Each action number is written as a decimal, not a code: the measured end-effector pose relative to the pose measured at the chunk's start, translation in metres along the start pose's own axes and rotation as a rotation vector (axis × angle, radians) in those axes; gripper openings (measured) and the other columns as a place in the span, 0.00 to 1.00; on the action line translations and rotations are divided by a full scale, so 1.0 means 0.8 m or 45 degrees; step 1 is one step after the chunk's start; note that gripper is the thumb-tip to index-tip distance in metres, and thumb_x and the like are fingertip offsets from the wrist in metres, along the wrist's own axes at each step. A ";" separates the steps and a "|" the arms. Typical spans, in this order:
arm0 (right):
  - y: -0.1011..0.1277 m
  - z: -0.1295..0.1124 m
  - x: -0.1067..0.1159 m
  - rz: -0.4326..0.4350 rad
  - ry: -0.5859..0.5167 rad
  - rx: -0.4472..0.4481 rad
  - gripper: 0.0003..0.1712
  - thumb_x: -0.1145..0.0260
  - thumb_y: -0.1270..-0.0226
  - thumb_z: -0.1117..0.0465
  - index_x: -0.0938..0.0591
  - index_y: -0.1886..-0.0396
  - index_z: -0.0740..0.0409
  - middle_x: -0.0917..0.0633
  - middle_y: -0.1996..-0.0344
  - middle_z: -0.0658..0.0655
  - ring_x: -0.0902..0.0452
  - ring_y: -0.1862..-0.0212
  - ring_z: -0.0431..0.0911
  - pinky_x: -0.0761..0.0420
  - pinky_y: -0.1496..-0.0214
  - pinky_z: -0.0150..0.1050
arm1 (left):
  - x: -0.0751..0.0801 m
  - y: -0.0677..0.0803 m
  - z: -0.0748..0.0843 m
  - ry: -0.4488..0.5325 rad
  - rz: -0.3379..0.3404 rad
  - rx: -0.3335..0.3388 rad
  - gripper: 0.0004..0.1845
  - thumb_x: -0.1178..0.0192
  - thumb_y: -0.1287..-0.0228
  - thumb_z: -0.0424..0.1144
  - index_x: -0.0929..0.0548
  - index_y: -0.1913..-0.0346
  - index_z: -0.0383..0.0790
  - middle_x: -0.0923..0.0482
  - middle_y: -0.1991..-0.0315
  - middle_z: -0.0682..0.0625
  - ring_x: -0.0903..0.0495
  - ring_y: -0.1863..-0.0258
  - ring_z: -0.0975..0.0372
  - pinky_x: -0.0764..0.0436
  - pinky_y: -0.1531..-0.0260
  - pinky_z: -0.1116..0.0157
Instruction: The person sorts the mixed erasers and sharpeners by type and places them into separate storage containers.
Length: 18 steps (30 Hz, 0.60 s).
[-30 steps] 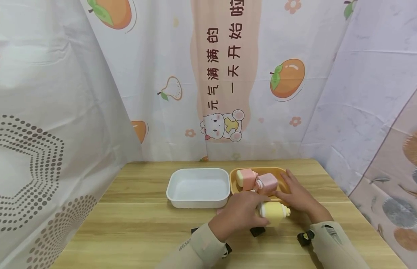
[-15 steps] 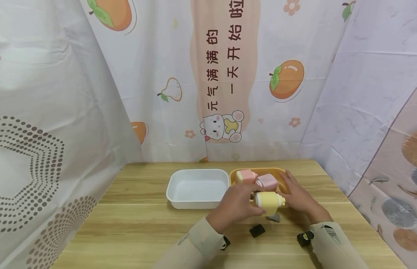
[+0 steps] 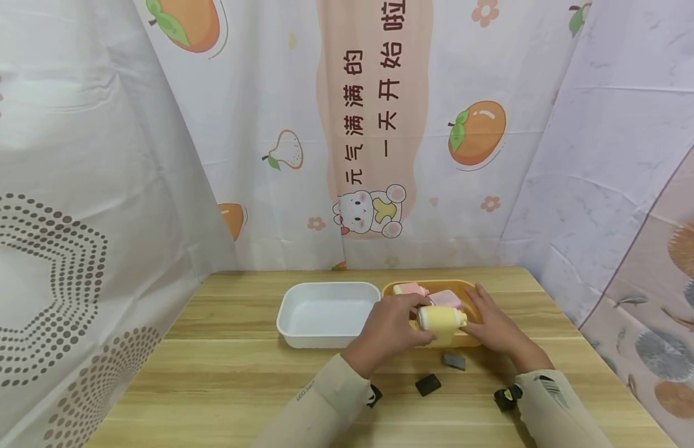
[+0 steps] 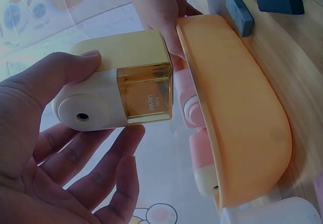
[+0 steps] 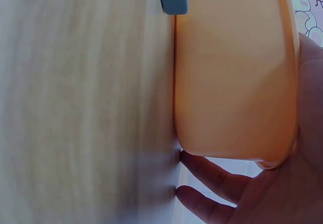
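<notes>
My left hand [image 3: 385,331] pinches a yellow pencil sharpener [image 3: 441,325] between thumb and fingers, holding it over the front rim of an orange bin [image 4: 242,108]. Its see-through drawer [image 4: 146,95] and the white end with a round hole face the left wrist camera. Two pink pencil sharpeners [image 4: 202,153] lie inside the bin, partly covered by the yellow one in the head view. At the bin's right end my right hand [image 3: 500,326] grips the wall, with fingers along the outside and the thumb at the rim.
A white bin [image 3: 330,341] stands directly left of the orange one on the wooden table [image 3: 224,373]. In front of the orange bin lie a small grey block [image 3: 454,360] and a black block [image 3: 428,384]. Patterned cloth [image 3: 268,205] hangs behind the table and at both sides.
My left hand has lifted the yellow pencil sharpener up and slightly left, from in front of the orange bin to over its rim, uncovering the grey block. My right hand stays at the bin's end.
</notes>
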State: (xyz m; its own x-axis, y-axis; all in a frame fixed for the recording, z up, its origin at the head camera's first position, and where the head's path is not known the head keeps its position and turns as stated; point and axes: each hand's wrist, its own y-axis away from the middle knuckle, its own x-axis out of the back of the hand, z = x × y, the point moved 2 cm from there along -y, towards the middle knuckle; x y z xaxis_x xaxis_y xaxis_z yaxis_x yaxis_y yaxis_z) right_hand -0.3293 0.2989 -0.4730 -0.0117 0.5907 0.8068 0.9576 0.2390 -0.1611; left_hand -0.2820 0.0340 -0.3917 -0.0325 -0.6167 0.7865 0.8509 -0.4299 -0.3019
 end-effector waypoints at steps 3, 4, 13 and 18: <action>0.001 -0.001 0.000 -0.022 -0.011 -0.017 0.58 0.32 0.30 0.39 0.49 0.17 0.65 0.58 0.18 0.74 0.54 0.22 0.78 0.43 0.30 0.78 | 0.001 -0.003 -0.001 0.033 0.024 0.000 0.26 0.19 0.49 0.50 0.13 0.46 0.55 0.14 0.56 0.64 0.18 0.62 0.72 0.20 0.63 0.74; 0.001 -0.001 0.001 -0.029 -0.014 -0.025 0.58 0.33 0.30 0.38 0.50 0.16 0.64 0.58 0.18 0.73 0.54 0.22 0.78 0.43 0.30 0.79 | 0.001 -0.004 -0.002 0.041 0.035 -0.004 0.26 0.19 0.48 0.50 0.13 0.45 0.55 0.14 0.55 0.63 0.18 0.62 0.73 0.20 0.63 0.74; 0.004 -0.001 0.002 -0.043 -0.020 -0.050 0.60 0.36 0.29 0.33 0.53 0.15 0.61 0.62 0.17 0.72 0.56 0.23 0.79 0.43 0.32 0.81 | 0.001 -0.013 -0.005 0.079 0.093 0.023 0.26 0.19 0.48 0.48 0.13 0.45 0.54 0.13 0.50 0.61 0.13 0.58 0.65 0.19 0.64 0.73; 0.002 0.000 -0.001 -0.030 -0.011 -0.032 0.58 0.35 0.28 0.36 0.51 0.16 0.63 0.60 0.17 0.72 0.55 0.22 0.78 0.43 0.31 0.79 | 0.000 -0.016 -0.011 0.147 0.102 0.087 0.24 0.19 0.48 0.46 0.13 0.46 0.54 0.13 0.52 0.60 0.12 0.56 0.63 0.18 0.65 0.73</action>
State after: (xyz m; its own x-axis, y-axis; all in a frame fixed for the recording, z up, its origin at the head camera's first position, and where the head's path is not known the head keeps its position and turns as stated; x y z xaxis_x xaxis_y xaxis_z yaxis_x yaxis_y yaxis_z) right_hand -0.3278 0.2993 -0.4738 -0.0371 0.5920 0.8051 0.9639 0.2336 -0.1274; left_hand -0.2972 0.0339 -0.3926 -0.0198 -0.7206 0.6931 0.8867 -0.3329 -0.3208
